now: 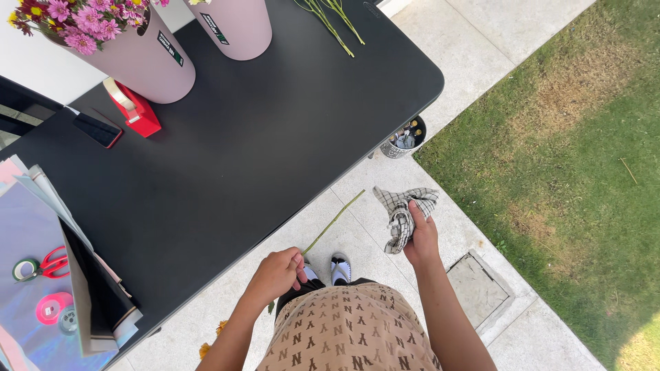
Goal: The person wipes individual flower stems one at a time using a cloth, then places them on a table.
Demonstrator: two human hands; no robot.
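Paved path beside black surface (261, 137); left hand (275, 273) pinches green stem (335, 221) over paving; right hand (421, 237) clutches checked cloth (401, 213); judgement: wrap cloth round stem, wipe gently, support near grip.

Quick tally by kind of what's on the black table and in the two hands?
Pink buckets: 2
Red tape dispenser: 1
Phone: 1
Red scissors: 1
Loose green stems on table: 2
Stem in left hand: 1
Checked cloth in right hand: 1
Total: 9
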